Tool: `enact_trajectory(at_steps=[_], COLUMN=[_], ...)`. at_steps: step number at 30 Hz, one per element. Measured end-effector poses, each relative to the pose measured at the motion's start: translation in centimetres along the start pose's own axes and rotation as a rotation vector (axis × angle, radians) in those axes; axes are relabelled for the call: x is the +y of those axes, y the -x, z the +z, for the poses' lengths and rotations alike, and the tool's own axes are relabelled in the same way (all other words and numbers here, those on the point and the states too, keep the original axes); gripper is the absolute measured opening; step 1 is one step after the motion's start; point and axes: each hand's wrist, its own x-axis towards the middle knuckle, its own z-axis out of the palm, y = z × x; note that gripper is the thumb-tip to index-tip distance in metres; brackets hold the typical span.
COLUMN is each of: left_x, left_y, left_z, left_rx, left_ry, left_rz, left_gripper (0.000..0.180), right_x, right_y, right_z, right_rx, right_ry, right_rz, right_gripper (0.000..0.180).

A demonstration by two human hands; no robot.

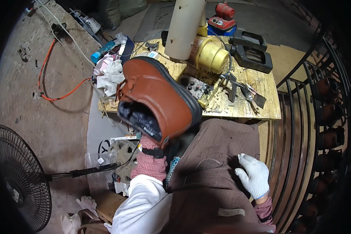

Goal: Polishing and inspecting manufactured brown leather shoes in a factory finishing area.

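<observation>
A brown leather shoe [163, 93] with a black sole and a dark fuzzy lining is lifted in front of the table, its opening turned down toward me. My left hand holds it from behind and is hidden by it; only the left forearm shows, in a red checked sleeve [149, 165] with a black strap at the wrist. Over the right side of my brown apron [218, 156], my right hand [253, 174] in a white knit glove is open, thumb apart from the loosely bent fingers. I see nothing in it.
On the yellow-topped table [257, 109] are a yellow machine nozzle [210, 55], a control panel [197, 87], tools and black trays [253, 58]. White cloths [111, 76] lie at its left. A fan [21, 179] stands left; a metal rack [296, 136] with several shoes stands right.
</observation>
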Motion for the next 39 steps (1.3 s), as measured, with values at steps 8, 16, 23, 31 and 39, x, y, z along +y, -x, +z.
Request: enact_trajectory(at_steps=[8, 16, 23, 31, 39], left_x=[-1.3, -1.9, -1.6, 0.9, 0.0], left_y=[-2.4, -2.5, -2.4, -6.1, -10.4], left_z=[2.7, 4.3, 5.0, 4.1, 6.1], left_rx=[-0.115, -0.166, -0.196, 0.393, 0.507], left_ry=[0.059, 0.093, 0.106, -0.614, -0.922], left_rz=[0.067, 0.152, 0.267, -0.202, 0.079], left_gripper=[0.082, 0.082, 0.082, 0.075, 0.07], right_x=[-0.3, 0.1, 0.6, 0.1, 1.4], right_y=[0.6, 0.8, 0.5, 0.2, 0.7], right_z=[0.4, 0.6, 1.5, 1.5, 1.9], right_rx=[0.003, -0.007, 0.025, -0.015, -0.019], right_ry=[0.042, 0.045, 0.031, 0.046, 0.013], right_rz=[0.005, -0.001, -0.03, -0.038, 0.068], right_gripper=[0.042, 0.042, 0.04, 0.039, 0.039])
